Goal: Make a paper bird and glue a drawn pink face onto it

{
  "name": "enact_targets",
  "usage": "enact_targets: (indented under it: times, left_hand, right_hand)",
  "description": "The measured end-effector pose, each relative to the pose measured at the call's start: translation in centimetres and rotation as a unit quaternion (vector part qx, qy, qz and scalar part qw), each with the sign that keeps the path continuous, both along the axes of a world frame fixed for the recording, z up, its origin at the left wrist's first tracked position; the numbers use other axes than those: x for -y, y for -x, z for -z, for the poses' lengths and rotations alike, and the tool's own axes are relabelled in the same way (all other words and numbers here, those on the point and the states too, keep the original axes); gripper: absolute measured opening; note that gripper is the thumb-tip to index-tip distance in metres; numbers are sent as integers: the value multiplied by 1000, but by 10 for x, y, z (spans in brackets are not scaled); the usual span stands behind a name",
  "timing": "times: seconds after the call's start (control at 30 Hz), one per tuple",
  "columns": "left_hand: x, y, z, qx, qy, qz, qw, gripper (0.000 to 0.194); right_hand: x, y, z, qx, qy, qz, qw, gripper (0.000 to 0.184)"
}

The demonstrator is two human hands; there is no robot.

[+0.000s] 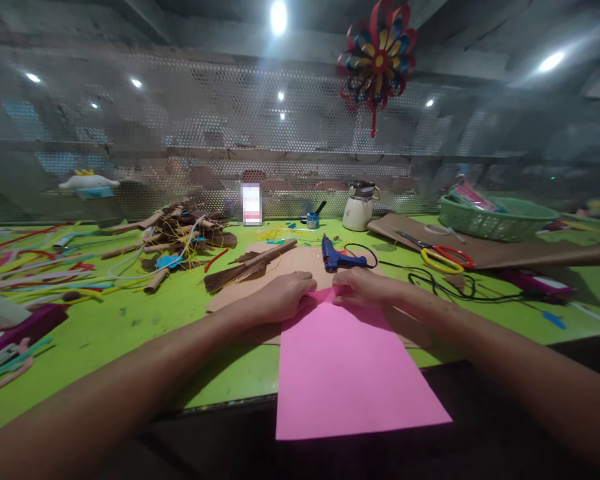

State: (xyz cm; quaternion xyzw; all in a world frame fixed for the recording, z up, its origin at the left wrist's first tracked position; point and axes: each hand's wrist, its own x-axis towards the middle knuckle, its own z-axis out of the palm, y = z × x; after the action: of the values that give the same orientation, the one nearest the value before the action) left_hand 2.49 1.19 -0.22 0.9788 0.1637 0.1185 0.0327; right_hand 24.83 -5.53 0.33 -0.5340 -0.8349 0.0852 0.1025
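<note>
At the near edge of the green table [240, 380], the pink sheet of paper [350, 373] hung partly over the side, its far end above brown cardboard [245, 297]. The left hand [293, 293] and right hand [357, 287] pinched that end, fingers closed on it, near the blue glue gun [343, 257]. It looked light, floppy and easily creased, best held by both far corners with a gentle grip.
</note>
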Motion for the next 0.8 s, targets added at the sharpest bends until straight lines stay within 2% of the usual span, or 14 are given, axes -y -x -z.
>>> enact_targets:
  times: [0.13,0.23,0.43,0.6,0.8]
  left_hand:
    - [7,3,-2,1,-38,18,999,14]
    - [11,4,-5,-5,-36,20,999,14]
    - [5,6,-4,0,44,-31,999,10]
    - [-2,11,-6,-5,136,-103,985,21]
    - [-1,12,-9,-10,200,-133,971,24]
  right_hand:
    - [7,-2,1,2,-15,17,1000,18]
    - [12,-2,1,3,-18,27,999,16]
    - [13,-5,-5,2,0,23,1000,20]
    - [10,-11,-5,-18,27,23,999,27]
    - [8,-21,0,-58,56,10,997,34]
